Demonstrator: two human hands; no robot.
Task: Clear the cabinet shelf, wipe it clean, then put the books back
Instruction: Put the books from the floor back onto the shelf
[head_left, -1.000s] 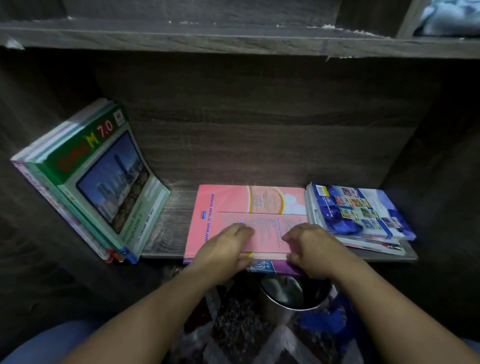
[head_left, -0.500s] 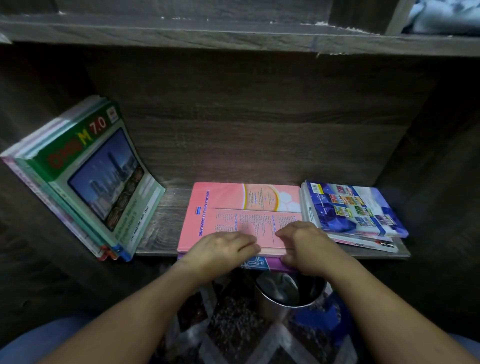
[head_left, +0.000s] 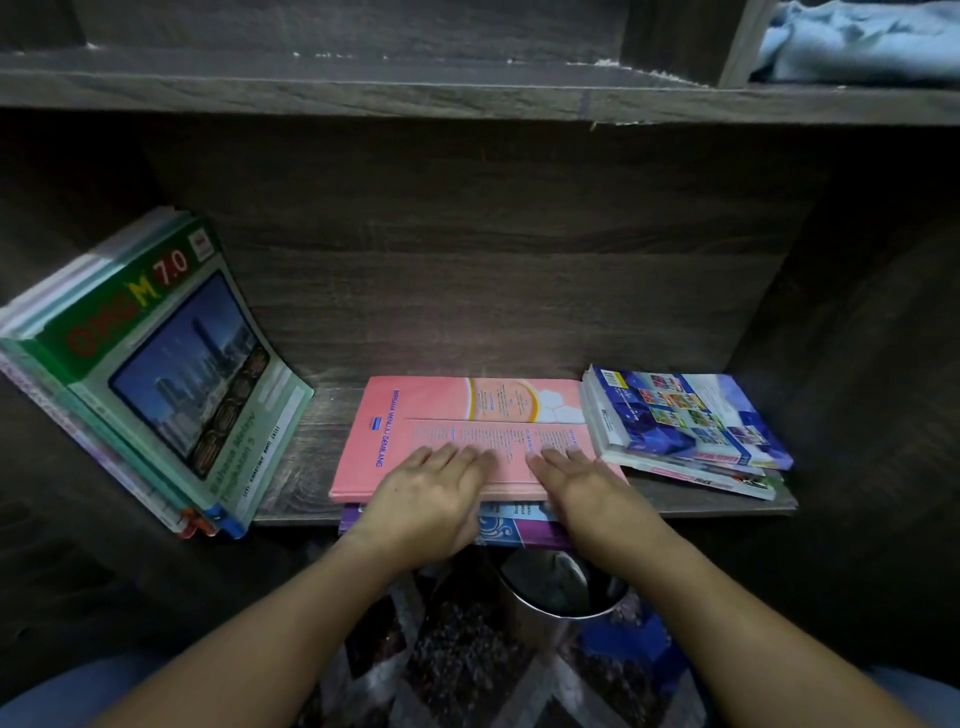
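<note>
A pink book lies flat on the dark wooden shelf, on top of a purple and blue book that juts over the shelf's front edge. My left hand and my right hand rest side by side on the pink cover's near edge, fingers stretched flat. Their thumbs are hidden. To the right sits a low stack of books with a blue cover on top. Several green books lean against the left wall.
A shiny metal bin stands on a patterned rug below the shelf's front edge. Another shelf board runs overhead, with a light blue cloth in the upper right compartment. Dark cabinet walls close in both sides.
The fingers of both hands have gone from curled at the pink book's near edge to stretched flat on its cover. The books stay where they were.
</note>
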